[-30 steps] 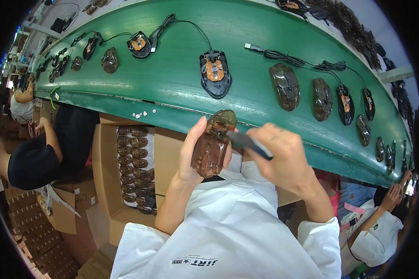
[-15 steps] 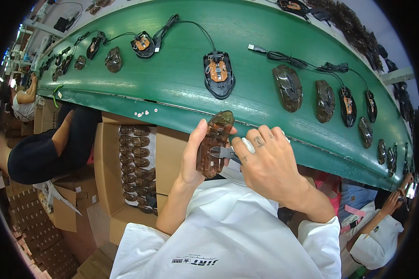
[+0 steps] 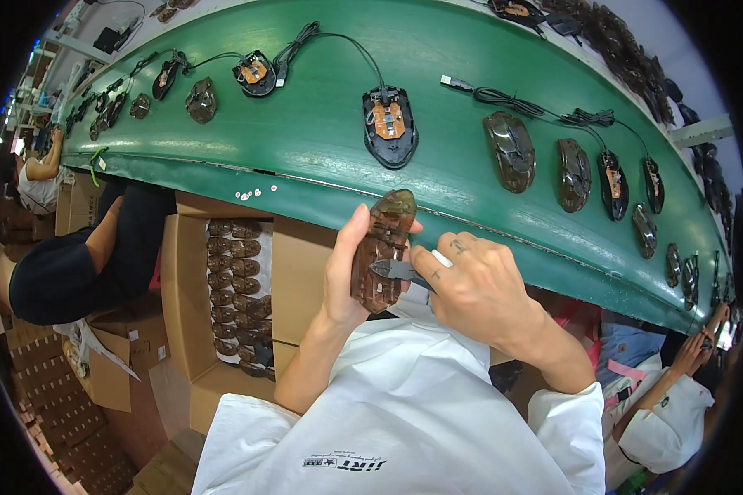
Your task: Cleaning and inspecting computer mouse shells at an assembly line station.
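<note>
My left hand (image 3: 344,268) is closed round a translucent brown mouse top shell (image 3: 385,235), holding it upright with its hollow inner side toward me. In my right hand (image 3: 479,285) is a pair of side cutters, its grey jaws (image 3: 392,269) lying against the inside of the shell. The cutters' handles are mostly hidden by my fingers, with a bit of white showing among them. Straight beyond my hands, an open mouse base (image 3: 390,132) with an orange circuit board and a black cable rests on the green conveyor belt (image 3: 305,132).
More brown shells (image 3: 509,153) and wired mouse bases (image 3: 612,186) lie along the belt. A cardboard box (image 3: 182,305) with rows of brown shells stands to my left below the belt edge. Small whitish bits (image 3: 256,194) lie on the edge. Other people (image 3: 66,272) sit at both sides.
The cutters' jaws stay inside the shell, and my hands keep their hold. The view has shifted slightly; little else differs.
</note>
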The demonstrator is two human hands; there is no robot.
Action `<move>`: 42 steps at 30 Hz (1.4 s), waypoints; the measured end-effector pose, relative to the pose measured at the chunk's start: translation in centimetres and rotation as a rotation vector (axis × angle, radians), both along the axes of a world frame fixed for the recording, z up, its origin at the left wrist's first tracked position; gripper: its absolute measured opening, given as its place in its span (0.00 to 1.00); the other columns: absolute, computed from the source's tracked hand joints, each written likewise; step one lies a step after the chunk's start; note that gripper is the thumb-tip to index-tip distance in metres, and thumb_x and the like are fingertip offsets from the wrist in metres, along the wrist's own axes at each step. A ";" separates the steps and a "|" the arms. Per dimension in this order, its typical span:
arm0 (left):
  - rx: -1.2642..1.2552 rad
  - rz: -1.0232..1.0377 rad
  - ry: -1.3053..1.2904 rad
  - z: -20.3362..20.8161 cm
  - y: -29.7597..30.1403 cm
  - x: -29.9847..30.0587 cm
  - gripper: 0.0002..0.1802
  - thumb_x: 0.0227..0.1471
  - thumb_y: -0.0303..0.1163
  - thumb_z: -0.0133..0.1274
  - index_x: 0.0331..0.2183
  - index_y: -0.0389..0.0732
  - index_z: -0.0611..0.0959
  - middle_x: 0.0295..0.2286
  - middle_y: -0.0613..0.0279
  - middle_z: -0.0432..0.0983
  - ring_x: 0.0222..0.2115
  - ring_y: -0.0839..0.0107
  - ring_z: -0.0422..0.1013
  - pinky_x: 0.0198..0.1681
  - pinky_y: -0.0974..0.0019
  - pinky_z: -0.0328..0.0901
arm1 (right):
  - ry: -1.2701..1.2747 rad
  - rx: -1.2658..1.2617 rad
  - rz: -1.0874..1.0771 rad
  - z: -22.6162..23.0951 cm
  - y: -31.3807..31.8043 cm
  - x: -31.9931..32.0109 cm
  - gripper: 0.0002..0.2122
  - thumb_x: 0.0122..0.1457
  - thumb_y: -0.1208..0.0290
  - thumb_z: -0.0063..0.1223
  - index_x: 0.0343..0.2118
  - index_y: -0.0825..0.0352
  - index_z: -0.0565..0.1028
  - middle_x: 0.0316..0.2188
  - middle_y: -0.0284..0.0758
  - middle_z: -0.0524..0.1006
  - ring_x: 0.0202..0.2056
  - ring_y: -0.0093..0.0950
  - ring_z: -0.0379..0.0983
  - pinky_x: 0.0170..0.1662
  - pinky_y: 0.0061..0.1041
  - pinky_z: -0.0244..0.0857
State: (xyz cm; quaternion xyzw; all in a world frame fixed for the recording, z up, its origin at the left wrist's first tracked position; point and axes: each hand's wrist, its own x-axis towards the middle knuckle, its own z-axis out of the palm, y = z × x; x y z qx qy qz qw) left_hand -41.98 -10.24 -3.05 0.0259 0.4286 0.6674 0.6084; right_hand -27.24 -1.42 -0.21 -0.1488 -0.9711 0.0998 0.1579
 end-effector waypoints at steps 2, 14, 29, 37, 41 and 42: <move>0.035 -0.020 -0.029 -0.3 -0.1 -0.3 0.34 0.61 0.55 0.38 0.44 0.31 0.80 0.30 0.58 0.80 0.19 0.78 0.71 0.18 0.76 0.65 | 0.011 -0.061 -0.007 -0.2 0.1 0.1 0.08 0.46 0.76 0.56 0.32 0.68 0.75 0.22 0.37 0.70 0.18 0.27 0.62 0.21 0.23 0.55; -0.045 -0.017 0.077 0.4 0.1 0.0 0.33 0.61 0.54 0.39 0.43 0.32 0.80 0.30 0.59 0.80 0.18 0.77 0.69 0.18 0.78 0.62 | -0.090 0.144 0.008 1.1 1.0 -0.9 0.11 0.45 0.76 0.55 0.35 0.66 0.75 0.26 0.35 0.67 0.26 0.30 0.61 0.29 0.28 0.56; 0.010 -0.190 0.217 -0.6 -0.4 -0.9 0.27 0.63 0.51 0.39 0.37 0.38 0.81 0.24 0.64 0.76 0.18 0.80 0.65 0.19 0.78 0.57 | -0.330 0.408 0.181 3.7 0.7 -2.4 0.05 0.47 0.74 0.55 0.25 0.69 0.73 0.20 0.37 0.67 0.22 0.29 0.58 0.26 0.26 0.55; -0.018 -0.008 0.183 -0.8 -0.4 -0.7 0.29 0.63 0.52 0.37 0.40 0.37 0.80 0.24 0.64 0.76 0.17 0.80 0.65 0.19 0.78 0.57 | -0.228 0.247 0.134 1.4 0.7 -2.4 0.06 0.46 0.75 0.55 0.29 0.69 0.74 0.20 0.36 0.69 0.18 0.29 0.61 0.20 0.26 0.55; -0.050 0.088 0.091 -0.6 -0.3 -0.8 0.30 0.63 0.53 0.37 0.42 0.36 0.80 0.24 0.64 0.76 0.16 0.79 0.65 0.18 0.77 0.57 | -0.136 0.045 0.108 -0.1 0.6 -2.4 0.07 0.47 0.75 0.55 0.31 0.68 0.75 0.21 0.37 0.70 0.18 0.28 0.63 0.18 0.27 0.56; -0.035 0.078 0.087 -1.1 -0.5 -0.9 0.31 0.62 0.54 0.37 0.42 0.34 0.80 0.24 0.63 0.77 0.16 0.79 0.66 0.18 0.77 0.58 | -0.144 0.022 0.093 -0.3 0.5 -2.5 0.08 0.46 0.75 0.56 0.32 0.68 0.76 0.21 0.37 0.70 0.18 0.28 0.63 0.18 0.28 0.56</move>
